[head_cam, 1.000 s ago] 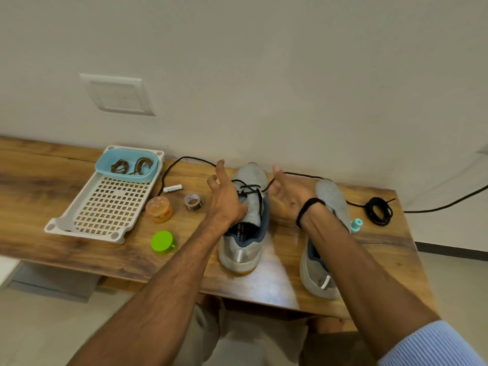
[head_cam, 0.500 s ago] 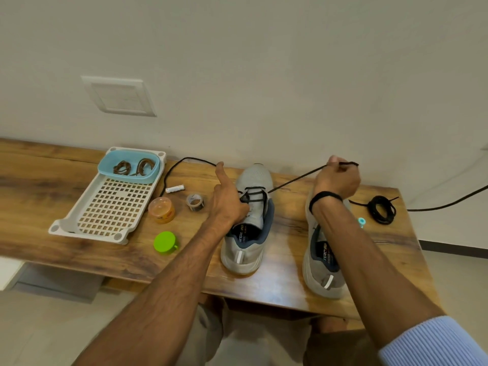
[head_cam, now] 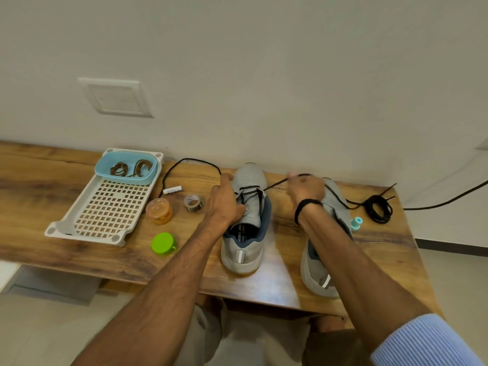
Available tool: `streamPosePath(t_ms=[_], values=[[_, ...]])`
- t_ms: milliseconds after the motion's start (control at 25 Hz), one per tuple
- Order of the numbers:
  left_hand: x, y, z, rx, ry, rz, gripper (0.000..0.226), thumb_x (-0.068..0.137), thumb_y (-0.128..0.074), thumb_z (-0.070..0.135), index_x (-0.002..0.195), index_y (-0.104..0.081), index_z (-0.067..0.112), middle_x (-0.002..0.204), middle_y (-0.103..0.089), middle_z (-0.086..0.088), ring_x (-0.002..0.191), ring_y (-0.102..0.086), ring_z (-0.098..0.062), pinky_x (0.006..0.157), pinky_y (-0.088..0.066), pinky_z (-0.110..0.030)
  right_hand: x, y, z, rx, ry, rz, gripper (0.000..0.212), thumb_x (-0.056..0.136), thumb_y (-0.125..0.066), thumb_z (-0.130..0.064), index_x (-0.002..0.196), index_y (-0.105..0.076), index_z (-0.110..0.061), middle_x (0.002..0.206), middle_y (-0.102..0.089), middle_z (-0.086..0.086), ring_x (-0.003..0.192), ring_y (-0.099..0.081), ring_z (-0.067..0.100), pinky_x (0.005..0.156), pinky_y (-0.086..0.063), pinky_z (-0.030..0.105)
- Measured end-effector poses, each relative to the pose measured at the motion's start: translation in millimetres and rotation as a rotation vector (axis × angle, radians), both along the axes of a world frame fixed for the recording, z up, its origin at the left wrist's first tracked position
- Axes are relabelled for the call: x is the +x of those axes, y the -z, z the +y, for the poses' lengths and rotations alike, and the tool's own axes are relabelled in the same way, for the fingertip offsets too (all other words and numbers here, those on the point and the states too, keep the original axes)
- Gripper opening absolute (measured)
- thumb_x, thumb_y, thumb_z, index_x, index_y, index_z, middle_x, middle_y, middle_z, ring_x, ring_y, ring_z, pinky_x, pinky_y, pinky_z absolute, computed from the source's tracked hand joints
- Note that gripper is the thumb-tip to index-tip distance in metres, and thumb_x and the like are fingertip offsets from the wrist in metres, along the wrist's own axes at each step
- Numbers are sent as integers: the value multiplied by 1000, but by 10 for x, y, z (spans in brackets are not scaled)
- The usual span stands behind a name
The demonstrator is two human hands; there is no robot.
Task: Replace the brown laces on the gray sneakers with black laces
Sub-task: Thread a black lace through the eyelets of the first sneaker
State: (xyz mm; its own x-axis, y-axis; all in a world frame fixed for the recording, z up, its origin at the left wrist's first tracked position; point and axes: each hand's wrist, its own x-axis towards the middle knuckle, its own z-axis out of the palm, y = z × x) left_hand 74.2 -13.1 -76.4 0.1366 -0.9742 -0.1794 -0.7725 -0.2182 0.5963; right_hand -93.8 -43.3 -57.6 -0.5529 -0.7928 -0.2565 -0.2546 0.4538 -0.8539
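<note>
Two gray sneakers stand on the wooden table. The left sneaker (head_cam: 247, 244) carries a black lace (head_cam: 248, 191) threaded through its front eyelets. My left hand (head_cam: 225, 202) rests against that shoe's left side, fingers curled at the eyelets. My right hand (head_cam: 303, 188), slightly blurred, pinches the lace's right strand, which runs taut from the shoe. The lace's other end (head_cam: 184, 162) loops left across the table. My right forearm hides much of the right sneaker (head_cam: 317, 276). A coiled second black lace (head_cam: 379, 207) lies far right. The brown laces (head_cam: 129, 167) sit in a blue bowl (head_cam: 105, 161).
A white perforated tray (head_cam: 105, 207) holds the blue bowl at the left. Near it lie an orange jar (head_cam: 159, 211), a tape roll (head_cam: 194, 203), a green lid (head_cam: 163, 243) and a small white tube (head_cam: 173, 190). A teal cap (head_cam: 356, 223) sits right of the sneakers.
My right hand took hold of the lace strand, pulled it up and right, and has now come back lower and closer to the left sneaker. My left hand stayed on that shoe.
</note>
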Motion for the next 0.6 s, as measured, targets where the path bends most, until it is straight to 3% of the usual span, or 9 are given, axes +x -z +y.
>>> streamPosePath(t_ms=[80,200,320,400,520,600], values=[[19,12,-6,7,6,-25,65,75,-68,6,135,-44,14,126,-54,-15,112,-55,-31,92,-49,-41,-219,-150,-24,-71,232,64,34,98,-55,-29,94,-71,1,99,-71,15,92,-66,27,77,-47,31],[21,19,-17,-13,-24,-38,54,76,-66,5,129,-56,11,129,-57,-13,116,-55,-27,97,-48,-38,-418,-252,-57,-107,390,14,30,98,-54,-24,84,-66,-1,93,-70,16,92,-65,29,72,-42,30],[-4,26,-41,-33,-65,-37,47,77,-63,9,124,-59,7,124,-61,-14,113,-57,-29,94,-50,-37,-369,-197,-57,-147,323,-85,35,96,-56,-26,66,-58,-9,74,-63,7,79,-62,26,72,-48,30],[-3,29,-28,-42,-72,-44,45,76,-62,12,121,-60,7,120,-62,-15,110,-58,-30,90,-50,-37,-336,-188,-71,-195,264,-143,33,94,-57,-27,63,-57,-15,72,-65,4,78,-65,24,80,-56,39],[-15,-18,-11,48,-51,-27,50,74,-63,16,124,-56,11,122,-58,-14,108,-57,-30,86,-49,-36,-295,-298,-104,-314,217,-230,24,95,-51,-27,74,-60,-20,71,-66,-2,77,-69,21,82,-57,45],[-38,-140,-18,73,-22,5,59,74,-64,19,132,-51,16,130,-50,-12,115,-54,-30,94,-49,-38,-218,-437,-38,-399,46,-295,25,100,-45,-31,89,-64,-18,73,-67,-3,72,-67,14,78,-57,35]])
